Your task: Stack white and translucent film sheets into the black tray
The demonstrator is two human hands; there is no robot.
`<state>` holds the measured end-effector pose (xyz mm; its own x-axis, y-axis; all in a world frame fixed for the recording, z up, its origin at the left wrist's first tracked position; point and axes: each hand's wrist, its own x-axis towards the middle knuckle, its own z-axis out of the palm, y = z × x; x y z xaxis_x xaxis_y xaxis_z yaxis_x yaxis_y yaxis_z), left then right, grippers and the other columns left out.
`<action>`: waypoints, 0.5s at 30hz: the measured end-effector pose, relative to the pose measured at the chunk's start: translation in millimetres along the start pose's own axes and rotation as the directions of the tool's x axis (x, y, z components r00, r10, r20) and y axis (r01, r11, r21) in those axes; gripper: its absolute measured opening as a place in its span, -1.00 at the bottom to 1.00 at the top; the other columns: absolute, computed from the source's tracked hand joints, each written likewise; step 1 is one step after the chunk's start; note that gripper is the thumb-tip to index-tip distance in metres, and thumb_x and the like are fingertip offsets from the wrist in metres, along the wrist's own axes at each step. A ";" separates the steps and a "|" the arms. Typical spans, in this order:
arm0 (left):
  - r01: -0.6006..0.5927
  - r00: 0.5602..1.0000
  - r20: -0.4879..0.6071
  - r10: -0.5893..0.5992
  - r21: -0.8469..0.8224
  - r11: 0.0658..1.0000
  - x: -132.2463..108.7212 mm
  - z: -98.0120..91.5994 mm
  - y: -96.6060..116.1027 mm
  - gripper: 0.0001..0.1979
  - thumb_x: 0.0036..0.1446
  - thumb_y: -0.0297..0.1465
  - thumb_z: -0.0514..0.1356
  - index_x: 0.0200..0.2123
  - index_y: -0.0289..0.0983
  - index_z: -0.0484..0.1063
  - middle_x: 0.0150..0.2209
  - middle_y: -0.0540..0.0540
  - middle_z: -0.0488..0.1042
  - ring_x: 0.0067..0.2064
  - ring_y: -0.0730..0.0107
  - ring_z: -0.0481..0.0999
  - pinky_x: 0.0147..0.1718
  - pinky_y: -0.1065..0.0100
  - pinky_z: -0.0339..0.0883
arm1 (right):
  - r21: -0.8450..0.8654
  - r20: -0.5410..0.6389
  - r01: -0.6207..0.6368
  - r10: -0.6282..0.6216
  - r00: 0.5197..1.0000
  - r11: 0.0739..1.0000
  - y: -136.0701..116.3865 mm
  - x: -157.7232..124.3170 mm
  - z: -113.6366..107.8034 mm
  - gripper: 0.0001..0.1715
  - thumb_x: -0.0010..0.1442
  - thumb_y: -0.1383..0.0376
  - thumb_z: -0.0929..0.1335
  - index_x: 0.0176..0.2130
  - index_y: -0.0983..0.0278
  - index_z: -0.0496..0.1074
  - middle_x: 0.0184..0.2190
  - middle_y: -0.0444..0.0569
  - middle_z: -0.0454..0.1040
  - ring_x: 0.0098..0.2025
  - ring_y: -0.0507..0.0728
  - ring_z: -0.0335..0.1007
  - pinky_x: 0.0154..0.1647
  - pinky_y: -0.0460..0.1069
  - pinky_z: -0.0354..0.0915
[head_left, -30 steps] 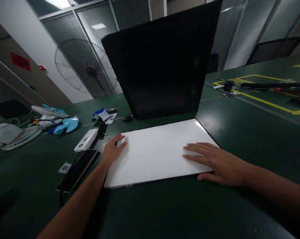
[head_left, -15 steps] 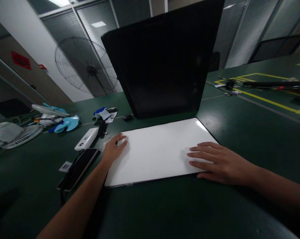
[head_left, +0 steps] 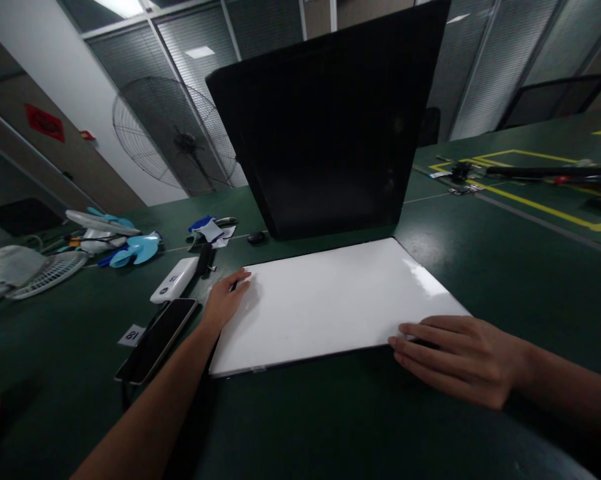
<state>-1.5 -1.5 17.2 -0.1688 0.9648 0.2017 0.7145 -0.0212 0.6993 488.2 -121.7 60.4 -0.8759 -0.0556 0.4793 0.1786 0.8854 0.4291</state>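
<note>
A flat white board (head_left: 315, 303) with a glossy face and thin dark edge lies on the green table in front of me. My left hand (head_left: 225, 300) is at its left edge, thumb and a fingertip over the top face near the far left corner; its other fingers are hidden. At the near right corner, my right hand (head_left: 455, 353) has its fingers drawn together on the front edge, some on top and some lower against the rim.
Behind the board stands a large black monitor (head_left: 330, 133). To the left lie a phone (head_left: 158, 340), a white numbered device (head_left: 175, 280), a mouse (head_left: 255, 237) and blue fan parts (head_left: 138, 249). Yellow tape (head_left: 540, 199) and a black rod (head_left: 525, 172) are at right.
My right hand has slid off the board's top face toward me and right, its spread fingers now gathered at the front edge. My left hand and the board have hardly moved.
</note>
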 end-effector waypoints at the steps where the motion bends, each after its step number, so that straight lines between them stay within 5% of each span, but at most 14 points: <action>1: 0.011 1.000 0.000 -0.011 -0.021 1.000 0.5 -0.6 0.2 -0.64 0.17 -0.23 0.27 -0.01 -0.15 0.71 0.25 -0.07 0.63 0.35 -0.05 0.53 0.46 -0.08 0.20 | -0.011 -0.006 -0.001 0.001 1.000 1.000 0.1 -2.3 0.4 -0.63 0.46 0.40 0.26 0.03 0.36 0.64 0.08 0.12 0.64 0.13 0.22 0.58 -0.11 0.05 0.62; 7: 0.045 0.999 -0.012 -0.047 -0.144 0.989 2.2 -4.8 0.4 -0.65 0.27 -0.18 0.17 -0.13 -0.15 0.74 0.14 -0.08 0.70 0.33 -0.01 0.55 0.45 -0.02 0.27 | -0.096 -0.010 -0.020 0.019 1.000 0.995 9.7 -24.5 1.9 -0.61 0.46 0.36 0.29 0.14 0.29 0.61 0.25 0.08 0.56 0.26 0.24 0.51 0.04 0.07 0.62; 15: 0.018 0.997 0.076 -0.005 -0.175 0.984 -5.1 2.1 0.0 -0.61 0.07 -0.33 0.33 -0.02 -0.21 0.72 0.19 -0.15 0.66 0.25 -0.08 0.64 0.33 -0.08 0.45 | -0.204 0.004 -0.124 0.127 0.992 0.971 37.0 -60.3 -13.7 -0.45 0.41 0.44 0.35 0.32 0.16 0.50 0.30 0.01 0.52 0.32 0.24 0.47 0.14 0.13 0.60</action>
<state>0.8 -5.8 14.7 -0.1205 0.9820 0.1457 0.5817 -0.0491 0.8119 553.8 -92.0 57.9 -0.8478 0.0593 0.5269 0.3733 0.7725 0.5137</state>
